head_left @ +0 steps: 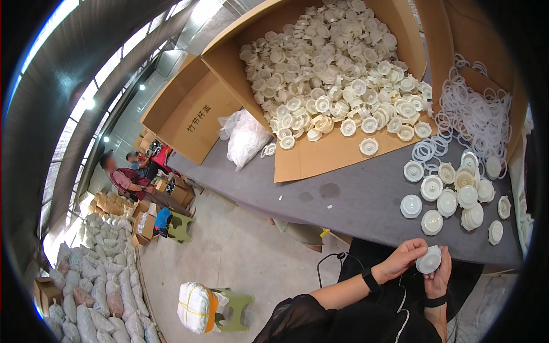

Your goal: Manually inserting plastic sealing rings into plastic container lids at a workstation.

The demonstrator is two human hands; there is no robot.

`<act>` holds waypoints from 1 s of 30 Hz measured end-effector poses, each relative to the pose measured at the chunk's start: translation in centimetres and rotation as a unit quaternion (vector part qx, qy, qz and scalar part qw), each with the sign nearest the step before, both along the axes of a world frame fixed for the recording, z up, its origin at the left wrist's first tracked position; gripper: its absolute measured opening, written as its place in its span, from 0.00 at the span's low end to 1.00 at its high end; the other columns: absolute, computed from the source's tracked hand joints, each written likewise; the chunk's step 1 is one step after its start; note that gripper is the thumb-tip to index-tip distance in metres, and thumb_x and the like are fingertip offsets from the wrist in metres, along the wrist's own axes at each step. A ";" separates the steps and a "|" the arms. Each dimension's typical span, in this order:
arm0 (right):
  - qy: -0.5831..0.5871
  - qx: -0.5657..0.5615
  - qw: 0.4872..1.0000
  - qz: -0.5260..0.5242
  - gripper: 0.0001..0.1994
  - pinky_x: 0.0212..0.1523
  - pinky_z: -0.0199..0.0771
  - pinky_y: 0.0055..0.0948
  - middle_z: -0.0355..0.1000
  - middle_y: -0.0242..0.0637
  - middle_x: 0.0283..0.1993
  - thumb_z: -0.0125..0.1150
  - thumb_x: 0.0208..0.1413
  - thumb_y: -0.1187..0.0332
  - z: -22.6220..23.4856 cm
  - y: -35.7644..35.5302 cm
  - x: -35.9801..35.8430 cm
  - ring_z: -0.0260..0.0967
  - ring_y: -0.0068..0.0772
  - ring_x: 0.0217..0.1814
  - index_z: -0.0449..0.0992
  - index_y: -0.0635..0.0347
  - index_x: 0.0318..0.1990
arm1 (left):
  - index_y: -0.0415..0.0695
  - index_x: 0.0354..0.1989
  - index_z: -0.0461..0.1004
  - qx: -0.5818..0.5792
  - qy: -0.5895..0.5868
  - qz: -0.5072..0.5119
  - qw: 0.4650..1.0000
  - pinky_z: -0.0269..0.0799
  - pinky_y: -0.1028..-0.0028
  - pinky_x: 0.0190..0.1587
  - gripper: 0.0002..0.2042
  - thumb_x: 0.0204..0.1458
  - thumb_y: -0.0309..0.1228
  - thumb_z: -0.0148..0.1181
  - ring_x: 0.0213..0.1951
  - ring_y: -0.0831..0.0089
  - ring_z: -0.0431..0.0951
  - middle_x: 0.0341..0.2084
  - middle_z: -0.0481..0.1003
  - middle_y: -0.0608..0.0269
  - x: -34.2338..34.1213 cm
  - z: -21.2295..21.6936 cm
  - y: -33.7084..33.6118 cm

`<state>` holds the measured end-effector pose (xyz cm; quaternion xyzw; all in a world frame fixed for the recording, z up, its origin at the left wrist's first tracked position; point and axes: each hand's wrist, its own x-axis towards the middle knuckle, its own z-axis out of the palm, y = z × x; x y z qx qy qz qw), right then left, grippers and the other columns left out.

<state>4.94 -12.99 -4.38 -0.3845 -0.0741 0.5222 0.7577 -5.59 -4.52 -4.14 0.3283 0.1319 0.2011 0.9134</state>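
Both hands hold one round white plastic lid just below the near edge of the grey table. My left hand grips its left side and my right hand cups it from the right and below. Each wrist wears a black band. A group of finished-looking white lids lies on the table straight above my hands. Loose clear rubber rings are heaped at the right, spilling from a cardboard box.
A big open cardboard box full of white lids lies on its side on the table. A clear plastic bag sits beside it. Two other people sit far left among boxes; stuffed sacks and green stools stand on the floor.
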 end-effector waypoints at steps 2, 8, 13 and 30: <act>-0.019 -0.034 0.999 -0.011 0.15 0.06 0.46 0.13 0.57 0.24 0.14 0.40 0.56 0.56 0.1 0.1 0.1 0.45 0.11 0.07 0.63 0.56 0.25 | 0.44 0.29 0.66 0.059 0.026 0.015 0.998 0.63 0.84 0.30 0.07 0.51 0.35 0.49 0.26 0.86 0.66 0.22 0.67 0.74 0.1 0.1 0.1; -0.035 -0.037 0.998 -0.021 0.14 0.09 0.48 0.13 0.58 0.25 0.16 0.39 0.57 0.57 -0.5 0.4 -0.1 0.47 0.11 0.09 0.65 0.58 0.28 | 0.45 0.32 0.66 0.090 0.092 0.023 0.991 0.59 0.87 0.20 0.08 0.53 0.37 0.46 0.19 0.89 0.65 0.20 0.66 0.76 -0.8 -0.1 0.7; -0.058 -0.008 0.998 -0.030 0.15 0.10 0.49 0.12 0.60 0.25 0.18 0.39 0.57 0.58 -0.5 1.0 -0.8 0.48 0.11 0.10 0.66 0.60 0.32 | 0.45 0.35 0.66 0.010 0.096 0.065 0.993 0.57 0.87 0.15 0.09 0.53 0.38 0.45 0.15 0.87 0.64 0.18 0.67 0.74 -0.8 -0.2 0.1; -0.203 -0.012 0.967 0.152 0.11 0.12 0.46 0.13 0.58 0.21 0.15 0.48 0.53 0.64 -0.2 -0.7 0.1 0.50 0.09 0.13 0.66 0.58 0.21 | 0.44 0.20 0.67 0.171 0.108 -0.027 0.979 0.58 0.87 0.22 0.11 0.52 0.33 0.47 0.20 0.91 0.61 0.16 0.64 0.79 -1.2 0.1 -0.4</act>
